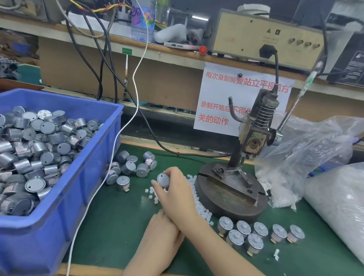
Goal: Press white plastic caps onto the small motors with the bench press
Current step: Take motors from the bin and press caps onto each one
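Right hand (176,194) stretched leftward over the green mat (107,230), fingers curled round one motor (163,179) just beside the loose white caps (201,210). Left hand (161,235) tucked under the right wrist, grip impossible to tell. Blue bin (42,235) heaped with bare motors (21,156). Clear bag (303,153) holding more caps, right of the press (231,192).

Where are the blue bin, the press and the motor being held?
blue bin (13,246): head view, front wall.
press (215,198): head view, round base.
held motor (163,178): head view, flat end face.
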The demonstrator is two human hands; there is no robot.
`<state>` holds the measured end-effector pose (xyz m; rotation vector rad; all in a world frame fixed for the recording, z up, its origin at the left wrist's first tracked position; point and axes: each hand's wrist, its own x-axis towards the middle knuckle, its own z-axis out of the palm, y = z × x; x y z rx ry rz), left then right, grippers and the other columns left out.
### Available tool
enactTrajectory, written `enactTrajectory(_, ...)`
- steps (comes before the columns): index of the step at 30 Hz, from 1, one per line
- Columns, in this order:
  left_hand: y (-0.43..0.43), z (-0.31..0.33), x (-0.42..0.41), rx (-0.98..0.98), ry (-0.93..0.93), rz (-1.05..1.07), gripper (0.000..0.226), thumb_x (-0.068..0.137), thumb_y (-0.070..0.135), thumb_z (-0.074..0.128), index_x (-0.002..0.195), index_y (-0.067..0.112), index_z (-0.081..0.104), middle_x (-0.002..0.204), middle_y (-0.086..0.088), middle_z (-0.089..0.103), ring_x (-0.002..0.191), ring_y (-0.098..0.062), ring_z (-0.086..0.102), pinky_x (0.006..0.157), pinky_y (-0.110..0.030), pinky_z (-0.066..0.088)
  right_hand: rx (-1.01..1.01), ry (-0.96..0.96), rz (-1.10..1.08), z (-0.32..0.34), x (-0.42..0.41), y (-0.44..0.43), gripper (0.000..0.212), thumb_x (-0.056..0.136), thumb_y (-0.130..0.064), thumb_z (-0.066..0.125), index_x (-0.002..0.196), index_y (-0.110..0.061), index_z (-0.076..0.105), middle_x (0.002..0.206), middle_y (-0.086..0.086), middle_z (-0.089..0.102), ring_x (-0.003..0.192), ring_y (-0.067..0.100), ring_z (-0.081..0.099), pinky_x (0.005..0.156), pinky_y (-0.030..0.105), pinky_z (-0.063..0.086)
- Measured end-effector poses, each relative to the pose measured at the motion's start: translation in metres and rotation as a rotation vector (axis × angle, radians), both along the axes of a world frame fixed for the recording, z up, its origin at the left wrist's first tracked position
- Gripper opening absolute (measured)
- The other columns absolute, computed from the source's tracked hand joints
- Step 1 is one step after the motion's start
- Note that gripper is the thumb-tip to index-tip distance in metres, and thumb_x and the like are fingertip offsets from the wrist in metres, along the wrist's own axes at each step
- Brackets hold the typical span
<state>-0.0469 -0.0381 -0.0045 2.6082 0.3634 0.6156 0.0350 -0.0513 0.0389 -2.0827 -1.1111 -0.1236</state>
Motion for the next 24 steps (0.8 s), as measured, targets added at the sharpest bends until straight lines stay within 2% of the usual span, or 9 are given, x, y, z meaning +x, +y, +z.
enactTrajectory(3,0.004,-0.002,-0.001,-0.053,0.027,-0.007,0.026,0.09,0.025,0.05,0.115,0.021,0.055,0.109,0.005,0.05,0.1,-0.017,0.044,0.085,-0.026,0.034,0.121,0.217,-0.067,-0.009,0.0,-0.025,0.034,0.092,-0.034,0.055,0.123,-0.021,0.047,0.11,-0.015,0.049,0.101,0.003,0.048,0.079,0.012,0.031)
enactTrajectory(5,0.005,0.001,-0.003,-0.138,-0.007,-0.027,0.005,0.088,0.024,0.055,0.089,0.029,0.053,0.089,0.013,0.045,0.09,-0.013,0.042,0.077,-0.019,0.031,0.148,0.23,-0.083,-0.018,0.002,-0.042,0.037,0.094,-0.029,0.053,0.13,-0.022,0.046,0.116,-0.017,0.046,0.108,-0.002,0.042,0.084,0.007,0.028)
enactTrajectory(6,0.006,0.001,-0.003,-0.178,-0.011,-0.02,0.02,0.087,0.021,0.058,0.077,0.033,0.045,0.081,0.016,0.041,0.085,-0.011,0.041,0.073,-0.017,0.03,0.144,0.227,-0.085,-0.022,0.003,-0.05,0.037,0.095,-0.027,0.051,0.131,-0.021,0.046,0.116,-0.015,0.047,0.109,-0.001,0.043,0.085,0.007,0.027)
enactTrajectory(8,0.009,0.0,-0.002,-0.232,-0.009,-0.027,0.036,0.084,0.016,0.062,0.068,0.037,0.037,0.075,0.016,0.041,0.081,-0.007,0.041,0.072,-0.014,0.03,0.119,0.238,-0.09,-0.028,0.006,-0.064,0.035,0.096,-0.026,0.048,0.131,-0.02,0.047,0.11,-0.01,0.05,0.104,0.006,0.049,0.085,0.011,0.032)
enactTrajectory(12,0.009,-0.001,-0.002,-0.26,-0.03,-0.038,0.034,0.083,0.014,0.064,0.069,0.036,0.042,0.076,0.017,0.044,0.08,-0.003,0.042,0.074,-0.011,0.033,0.081,0.272,-0.067,-0.034,0.007,-0.081,0.035,0.097,-0.027,0.045,0.132,-0.022,0.047,0.1,-0.011,0.051,0.084,0.01,0.053,0.086,0.034,0.047)
enactTrajectory(14,0.01,-0.002,-0.003,-0.274,-0.045,-0.027,0.023,0.082,0.013,0.065,0.075,0.03,0.051,0.077,0.017,0.045,0.081,-0.005,0.044,0.074,-0.011,0.034,0.077,0.247,-0.044,-0.037,0.005,-0.085,0.034,0.097,-0.026,0.046,0.13,-0.022,0.048,0.095,-0.018,0.047,0.085,0.007,0.05,0.087,0.028,0.045)
enactTrajectory(18,0.01,-0.004,-0.003,-0.296,-0.065,-0.006,0.015,0.082,0.011,0.064,0.089,0.023,0.059,0.077,0.016,0.047,0.08,-0.003,0.044,0.073,-0.014,0.035,0.073,0.175,-0.007,-0.04,0.003,-0.085,0.033,0.096,-0.025,0.049,0.128,-0.02,0.052,0.103,-0.021,0.049,0.099,-0.003,0.046,0.086,0.001,0.028)
enactTrajectory(21,0.01,-0.004,-0.003,-0.311,-0.075,-0.007,0.018,0.082,0.01,0.064,0.091,0.026,0.059,0.077,0.015,0.048,0.079,0.001,0.044,0.072,-0.012,0.035,0.045,0.152,0.02,-0.041,0.002,-0.085,0.033,0.096,-0.027,0.048,0.128,-0.022,0.051,0.103,-0.022,0.047,0.097,-0.018,0.04,0.084,-0.003,0.024)
enactTrajectory(24,0.009,-0.005,-0.004,-0.311,-0.08,-0.016,0.025,0.081,0.012,0.065,0.089,0.033,0.054,0.079,0.018,0.047,0.082,0.003,0.043,0.074,-0.009,0.034,0.038,0.158,0.02,-0.042,0.002,-0.086,0.033,0.096,-0.028,0.047,0.129,-0.024,0.051,0.105,-0.021,0.047,0.098,-0.013,0.041,0.084,-0.002,0.025)
